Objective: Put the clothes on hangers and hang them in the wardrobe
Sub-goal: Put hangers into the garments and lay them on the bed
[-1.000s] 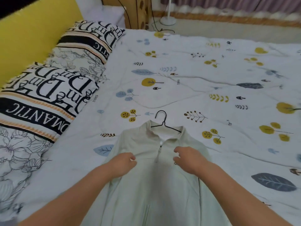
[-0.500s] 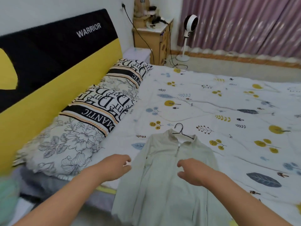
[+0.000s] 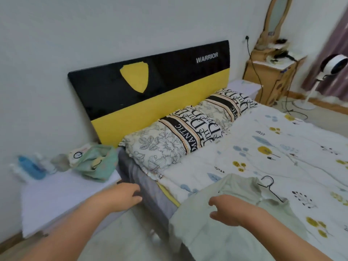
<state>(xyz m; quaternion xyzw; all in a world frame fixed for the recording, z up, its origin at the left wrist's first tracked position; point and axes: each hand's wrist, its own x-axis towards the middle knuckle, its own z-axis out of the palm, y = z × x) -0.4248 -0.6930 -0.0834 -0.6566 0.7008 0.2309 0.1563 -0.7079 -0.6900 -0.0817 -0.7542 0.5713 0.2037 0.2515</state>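
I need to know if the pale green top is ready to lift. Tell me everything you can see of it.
The pale green top looks like thin, soft fabric with a collar. It lies flat on the bed, collar toward the far side, its lower part draped over the bed's near edge. A black wire hanger sits in the neck, hook lying on the quilt. The right hand hovers over its chest, fingers loosely curled, holding nothing; contact is unclear. The left hand is off it.

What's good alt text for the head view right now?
A pale green zip-neck top lies on a black wire hanger at the edge of a bed. The person's right hand hovers over the top, and the left hand is out beside the bed; both are empty. Behind are patterned pillows and a black-and-yellow headboard.
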